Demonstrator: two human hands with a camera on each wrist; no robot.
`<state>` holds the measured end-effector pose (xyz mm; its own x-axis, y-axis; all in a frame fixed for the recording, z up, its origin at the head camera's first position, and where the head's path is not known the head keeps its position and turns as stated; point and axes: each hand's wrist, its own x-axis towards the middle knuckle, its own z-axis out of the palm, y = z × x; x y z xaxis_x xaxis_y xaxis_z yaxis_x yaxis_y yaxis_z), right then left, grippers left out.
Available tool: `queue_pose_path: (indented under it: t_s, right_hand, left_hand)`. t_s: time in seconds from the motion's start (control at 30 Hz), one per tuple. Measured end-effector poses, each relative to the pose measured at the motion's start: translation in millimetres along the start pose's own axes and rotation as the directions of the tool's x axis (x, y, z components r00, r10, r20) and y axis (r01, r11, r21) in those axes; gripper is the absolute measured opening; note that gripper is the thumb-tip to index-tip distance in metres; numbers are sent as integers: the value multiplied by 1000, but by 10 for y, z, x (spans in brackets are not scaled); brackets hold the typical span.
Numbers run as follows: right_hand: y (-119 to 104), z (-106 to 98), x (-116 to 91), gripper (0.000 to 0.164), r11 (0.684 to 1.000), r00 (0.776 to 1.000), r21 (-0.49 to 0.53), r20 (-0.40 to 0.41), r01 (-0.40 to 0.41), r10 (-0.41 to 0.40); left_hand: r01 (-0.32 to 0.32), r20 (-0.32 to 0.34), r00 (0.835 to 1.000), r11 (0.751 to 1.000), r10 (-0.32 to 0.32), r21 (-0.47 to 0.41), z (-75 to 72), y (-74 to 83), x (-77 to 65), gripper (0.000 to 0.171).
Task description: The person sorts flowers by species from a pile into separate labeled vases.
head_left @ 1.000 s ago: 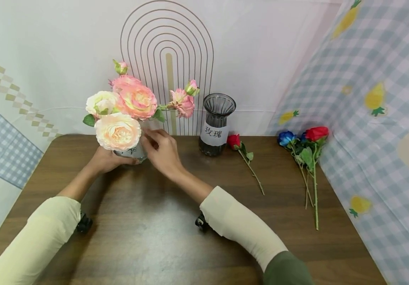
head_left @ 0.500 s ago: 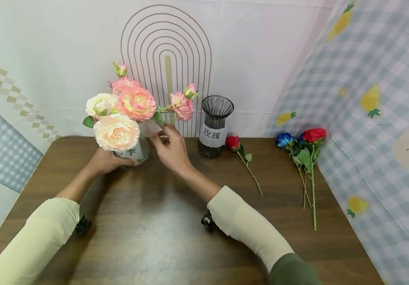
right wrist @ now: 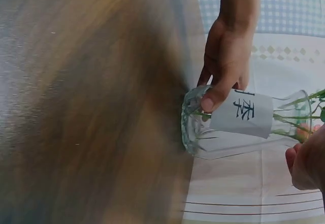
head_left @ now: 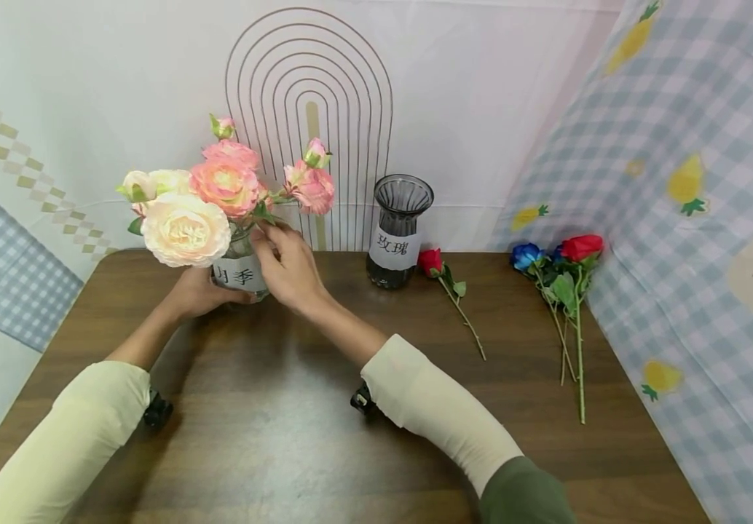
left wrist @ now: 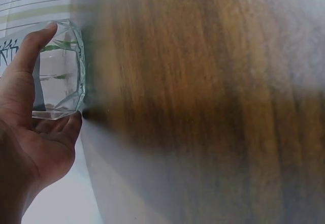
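Note:
On the left of the table a clear glass vase (head_left: 235,273) with a white label holds artificial flowers: a pink bloom (head_left: 226,188), a big cream bloom (head_left: 185,230) and several buds. My left hand (head_left: 202,295) grips the vase low, thumb across its front; the left wrist view shows my hand (left wrist: 38,137) round its base. My right hand (head_left: 289,266) is at the vase's mouth, thumb and finger pinching at the stem below the pink flowers; the exact contact is partly hidden. In the right wrist view stems (right wrist: 292,117) run through the vase mouth beside my curled fingers (right wrist: 292,158).
A dark glass vase (head_left: 395,247) with a white label stands right of my hands. Beside it lies a red rose (head_left: 430,260). Blue roses (head_left: 526,255) and another red rose (head_left: 582,246) lie at the table's right. Printed cloth (head_left: 468,94) hangs behind.
My right hand first moved right, then back left against the vase's mouth. The flower heads have shifted left, a cream bud shows at the far left, and more of the label is visible.

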<state>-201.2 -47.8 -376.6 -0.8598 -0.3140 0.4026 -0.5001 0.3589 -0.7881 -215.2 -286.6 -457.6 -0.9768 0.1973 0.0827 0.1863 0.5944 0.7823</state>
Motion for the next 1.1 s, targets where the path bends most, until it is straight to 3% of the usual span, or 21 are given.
queue_pose_path:
  t_s: [0.23,0.43,0.6,0.77,0.83,0.97,1.1]
  right_hand:
    - [103,-61,-157,52,997,994,-35,82,-69,72]
    - [248,-290,-362,45,987,981,5,112,-159,158]
    - [371,-664,-550,39,978,971,-38,111,-206,209]
    - [492,-1079,-677,34,975,972,-48,76,-217,221]
    - [547,-1231,-706,33,973,972,-51,56,-225,228]
    - [656,-1511,-739,31,963,964,-52,0,-265,265]
    - [766,-1777,-765,29,952,951,-34,-66,-304,301]
  left_hand:
    - [12,2,1000,1000,-12,-14,8,-23,-32,100]
    - [17,-14,1000,1000,-18,-19,14,32,-119,103]
    - [-6,-125,992,1000,3,-22,77,138,-233,112]
    - [18,-307,951,997,-38,-69,140,244,-367,129]
    - [63,-352,933,997,-74,-43,156,273,-432,119]
    - [150,-391,912,988,-119,49,202,343,-555,86]
    - [146,-412,903,989,-120,32,301,478,-628,70]
